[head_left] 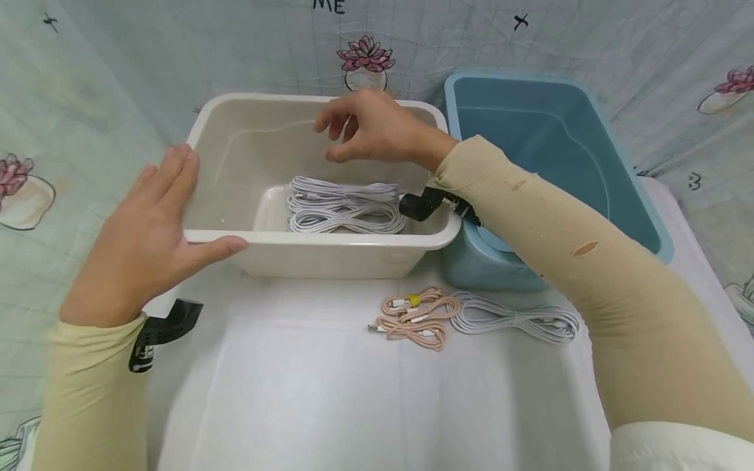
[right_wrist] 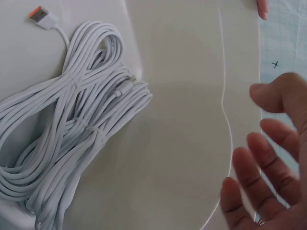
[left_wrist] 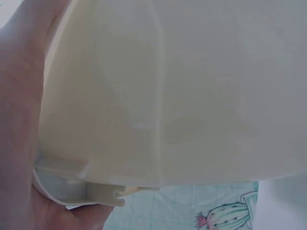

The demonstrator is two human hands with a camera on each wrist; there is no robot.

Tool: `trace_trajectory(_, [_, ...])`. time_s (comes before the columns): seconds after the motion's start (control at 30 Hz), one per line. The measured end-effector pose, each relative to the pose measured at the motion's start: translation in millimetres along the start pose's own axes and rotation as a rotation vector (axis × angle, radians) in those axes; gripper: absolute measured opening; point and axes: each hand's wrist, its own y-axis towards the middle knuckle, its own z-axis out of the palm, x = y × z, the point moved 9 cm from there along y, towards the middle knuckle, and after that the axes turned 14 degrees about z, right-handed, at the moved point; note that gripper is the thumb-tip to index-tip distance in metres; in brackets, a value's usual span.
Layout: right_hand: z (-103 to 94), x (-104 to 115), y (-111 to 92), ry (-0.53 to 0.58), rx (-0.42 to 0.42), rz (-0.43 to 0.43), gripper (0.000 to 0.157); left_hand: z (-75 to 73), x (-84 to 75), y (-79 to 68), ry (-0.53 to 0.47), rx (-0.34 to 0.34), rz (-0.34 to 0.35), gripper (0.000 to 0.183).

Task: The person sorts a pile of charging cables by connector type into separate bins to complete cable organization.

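Note:
My left hand [head_left: 141, 229] rests on the left front corner of a cream plastic bin [head_left: 318, 254], its fingers straight along the left rim and the thumb lying over the front rim. In the left wrist view the same hand [left_wrist: 21, 110] lies against the bin's outer wall [left_wrist: 206, 96]. My right hand [head_left: 377, 127] hovers above the bin's back half, fingers loosely bent and holding nothing. Bundles of coiled white USB cable [head_left: 347, 206] lie on the bin floor below it. In the right wrist view, one cable shows an orange-tipped USB plug [right_wrist: 37, 15].
A blue plastic bin [head_left: 530, 131] stands against the cream bin's right side, under my right forearm. On the white cloth [head_left: 306, 379] in front lie peach-coloured cables [head_left: 418, 317], one with a yellow tie, and a white cable bundle [head_left: 518, 318]. A patterned curtain [head_left: 253, 46] hangs behind.

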Motion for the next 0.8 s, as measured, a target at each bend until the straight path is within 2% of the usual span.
trace_trajectory(0.2, [-6.9, -4.5, -3.0, -0.07, 0.001, -0.001, 0.039, 10.7, 0.3, 6.1, -0.002, 0.023, 0.001, 0.12])
trace_trajectory(0.43, [-22.4, 6.5, -14.4, -0.111, -0.037, -0.043, 0.036, 14.8, 5.0, 13.3, 0.002, 0.022, 0.007, 0.12])
trace_trajectory(0.63, [-27.5, 15.9, -28.9, -0.058, -0.024, -0.069, 0.034, 17.6, 10.8, 12.7, -0.002, -0.002, 0.023, 0.119])
trace_trajectory(0.8, [-33.2, 24.3, -49.1, 0.013, -0.035, -0.119, 0.031, 19.4, 16.1, 13.8, -0.006, -0.016, 0.032, 0.118])
